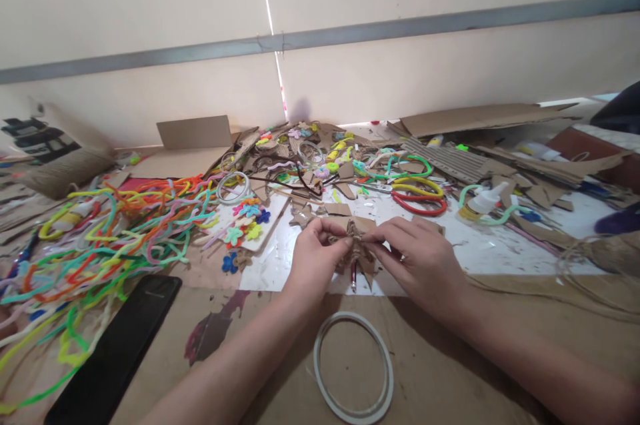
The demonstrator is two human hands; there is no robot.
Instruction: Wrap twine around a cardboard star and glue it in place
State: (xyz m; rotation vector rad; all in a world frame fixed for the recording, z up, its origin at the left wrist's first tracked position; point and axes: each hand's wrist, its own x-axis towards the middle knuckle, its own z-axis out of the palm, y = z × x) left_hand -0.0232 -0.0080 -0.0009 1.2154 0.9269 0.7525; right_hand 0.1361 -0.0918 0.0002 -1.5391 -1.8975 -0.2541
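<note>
Between my two hands is a small brown piece wrapped in twine (355, 243), which looks like a star shape. My left hand (317, 258) pinches its left side between thumb and fingers. From the right, my right hand (423, 261) pinches the same piece with thumb and forefinger. My fingers hide part of it. Just below stands out a dark red, pen-like stick (354, 277), next to a pointed scrap of cardboard. Closer to me, a flat white tape ring (318, 366) lies on the cardboard.
Colourful pipe cleaners (150, 231) pile up on the left, beside a black phone (117, 351). Felt flowers (253, 231) lie left of my hands. A glue bottle (484, 203) and loose twine (575, 278) are to the right. Cardboard scraps (445, 159) cover the back, before a pale wall.
</note>
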